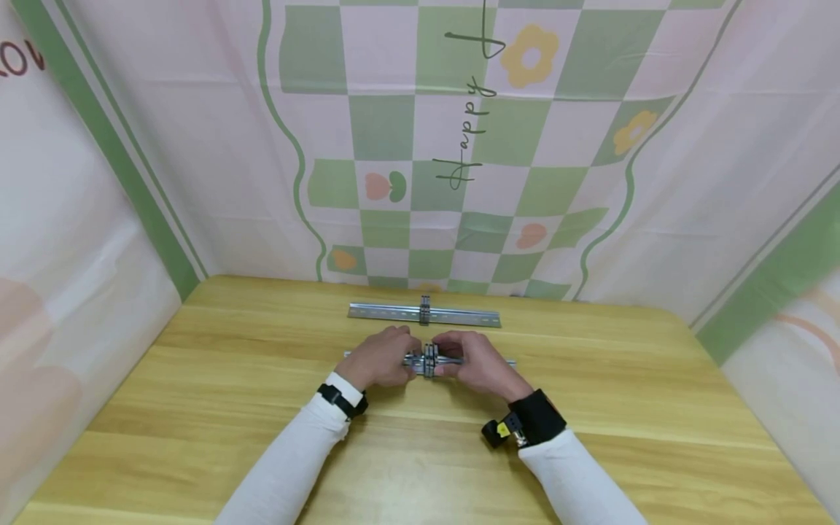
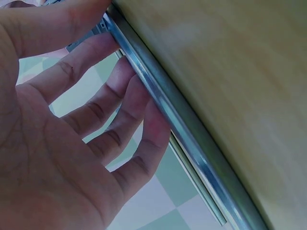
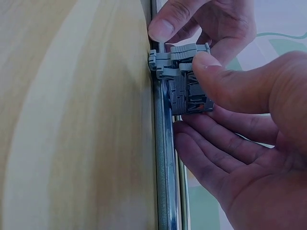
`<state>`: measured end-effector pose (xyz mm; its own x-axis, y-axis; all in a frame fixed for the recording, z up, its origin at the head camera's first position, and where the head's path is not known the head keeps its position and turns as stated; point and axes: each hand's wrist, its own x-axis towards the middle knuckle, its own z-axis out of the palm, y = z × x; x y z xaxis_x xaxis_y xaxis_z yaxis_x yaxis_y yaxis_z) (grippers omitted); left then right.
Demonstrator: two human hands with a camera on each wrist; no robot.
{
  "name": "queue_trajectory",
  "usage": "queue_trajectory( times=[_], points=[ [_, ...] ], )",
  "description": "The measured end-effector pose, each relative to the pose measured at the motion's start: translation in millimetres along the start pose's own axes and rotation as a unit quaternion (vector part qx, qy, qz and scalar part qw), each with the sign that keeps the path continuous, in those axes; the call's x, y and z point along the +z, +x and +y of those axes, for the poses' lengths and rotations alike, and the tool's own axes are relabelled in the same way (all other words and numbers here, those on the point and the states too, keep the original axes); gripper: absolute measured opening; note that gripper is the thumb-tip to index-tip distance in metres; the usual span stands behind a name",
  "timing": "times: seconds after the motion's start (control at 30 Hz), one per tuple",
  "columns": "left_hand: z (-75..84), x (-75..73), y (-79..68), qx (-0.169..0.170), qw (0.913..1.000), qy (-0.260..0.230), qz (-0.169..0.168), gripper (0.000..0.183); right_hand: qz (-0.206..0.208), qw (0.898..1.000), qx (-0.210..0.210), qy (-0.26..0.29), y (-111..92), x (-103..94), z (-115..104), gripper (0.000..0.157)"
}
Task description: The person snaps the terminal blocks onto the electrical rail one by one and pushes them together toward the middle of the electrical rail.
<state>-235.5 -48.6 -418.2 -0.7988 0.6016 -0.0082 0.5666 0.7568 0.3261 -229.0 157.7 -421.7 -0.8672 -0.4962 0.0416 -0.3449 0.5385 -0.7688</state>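
Observation:
A metal DIN rail (image 1: pixel 510 362) lies crosswise on the table near both hands. Several grey terminal blocks (image 3: pixel 184 79) sit side by side at its middle. My right hand (image 1: pixel 482 364) pinches these blocks, thumb on the near face and fingers behind. From the other side, my left hand (image 1: pixel 383 357) holds the rail beside the blocks. In the left wrist view its fingertips (image 2: pixel 156 117) lie along the rail's edge, while the thumb tip runs out of view. The left thumb also shows at the rail in the right wrist view, close above the blocks.
Farther back lies a second DIN rail (image 1: pixel 383 312), roughly parallel, with grey terminal blocks (image 1: pixel 424 310) at its middle. The wooden table (image 1: pixel 420 452) meets a checked cloth backdrop (image 1: pixel 380 127) at its rear edge. Cloth also hangs at both sides.

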Motion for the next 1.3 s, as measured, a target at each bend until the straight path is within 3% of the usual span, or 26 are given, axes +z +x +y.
queue_trajectory(
  times=[1.3],
  points=[
    [1.6,-0.1,-0.6,-0.009,1.0000,-0.002,-0.003,0.034,0.010,1.000,-0.001,-0.022,-1.2,2.5,-2.2,0.043]
  ],
)
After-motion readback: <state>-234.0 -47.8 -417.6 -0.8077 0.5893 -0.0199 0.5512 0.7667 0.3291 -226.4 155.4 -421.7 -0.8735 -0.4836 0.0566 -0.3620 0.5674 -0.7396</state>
